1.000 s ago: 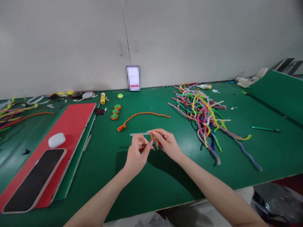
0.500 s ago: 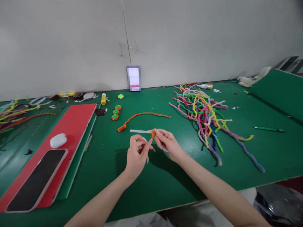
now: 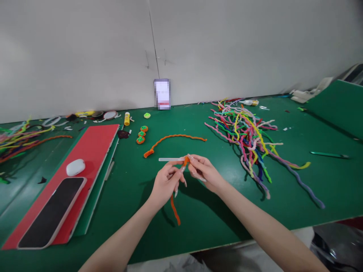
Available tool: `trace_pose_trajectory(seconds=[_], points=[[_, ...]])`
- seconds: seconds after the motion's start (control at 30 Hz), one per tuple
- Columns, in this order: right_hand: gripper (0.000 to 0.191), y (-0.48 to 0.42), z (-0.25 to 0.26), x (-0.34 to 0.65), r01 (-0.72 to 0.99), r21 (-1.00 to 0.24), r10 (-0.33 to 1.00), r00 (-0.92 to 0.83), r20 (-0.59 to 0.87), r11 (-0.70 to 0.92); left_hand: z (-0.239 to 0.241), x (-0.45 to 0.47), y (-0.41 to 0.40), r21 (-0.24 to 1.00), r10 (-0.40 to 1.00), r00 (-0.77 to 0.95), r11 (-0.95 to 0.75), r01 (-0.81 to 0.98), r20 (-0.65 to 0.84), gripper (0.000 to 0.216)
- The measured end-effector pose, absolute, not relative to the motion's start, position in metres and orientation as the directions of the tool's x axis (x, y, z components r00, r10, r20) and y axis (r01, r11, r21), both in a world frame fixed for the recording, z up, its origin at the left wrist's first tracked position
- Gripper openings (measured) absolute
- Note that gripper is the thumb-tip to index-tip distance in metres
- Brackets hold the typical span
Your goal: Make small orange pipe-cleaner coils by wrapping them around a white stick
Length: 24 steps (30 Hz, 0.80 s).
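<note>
Both hands meet over the green table, working an orange pipe cleaner (image 3: 175, 211) around a clear straw-like tube (image 3: 168, 159). My left hand (image 3: 169, 181) is closed, pinching the pipe cleaner; its loose end hangs below the fingers. My right hand (image 3: 204, 170) is closed at the tube's right end, gripping it where the orange wrap sits. The tube points left, and its right end is hidden by the fingers. Just beyond lies another orange pipe cleaner (image 3: 181, 135) with a coiled left end. Several small orange coils with green tops (image 3: 142, 134) stand in a row behind it.
A tangled pile of coloured pipe cleaners (image 3: 249, 139) lies to the right, near green tweezers (image 3: 329, 155). On the left, a phone (image 3: 52, 213) and white case (image 3: 75, 167) rest on a red board (image 3: 95, 141). A glue stick (image 3: 127, 119) and lit screen (image 3: 162, 94) stand at the back.
The orange pipe cleaner's loose end now shows hanging below my left hand. My left fingers have come up against the tube. The whole view has shifted slightly.
</note>
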State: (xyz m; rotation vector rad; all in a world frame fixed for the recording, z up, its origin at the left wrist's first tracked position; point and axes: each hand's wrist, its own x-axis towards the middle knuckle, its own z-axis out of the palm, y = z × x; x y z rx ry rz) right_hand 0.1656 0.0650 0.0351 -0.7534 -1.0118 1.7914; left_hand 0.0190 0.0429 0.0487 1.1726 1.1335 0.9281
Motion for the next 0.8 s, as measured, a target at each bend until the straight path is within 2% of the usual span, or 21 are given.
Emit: trace_pose_trajectory(seconds=[0.27,0.53,0.67,0.8], points=[[0.024,0.061,0.039,0.167,-0.311,-0.913,0.863,-0.499,-0.079,-0.263,0.045,0.013,0.051,0.989,0.969,0.199,0.138,0.055,-0.146,0.023],[0.029,0.061,0.045,0.177,-0.077,-0.981,0.757,-0.648,-0.086,-0.177,0.045,0.005,0.053,0.977,0.913,0.349,0.191,0.093,-0.212,0.030],[0.031,0.062,0.045,0.179,-0.073,-0.982,0.734,-0.674,-0.081,-0.176,0.047,0.000,0.056,0.977,0.906,0.365,0.186,0.107,-0.213,0.029],[0.033,0.062,0.044,0.178,-0.084,-0.978,0.704,-0.706,-0.076,-0.189,0.054,-0.009,0.062,0.950,0.847,0.439,0.227,0.213,-0.301,0.019]])
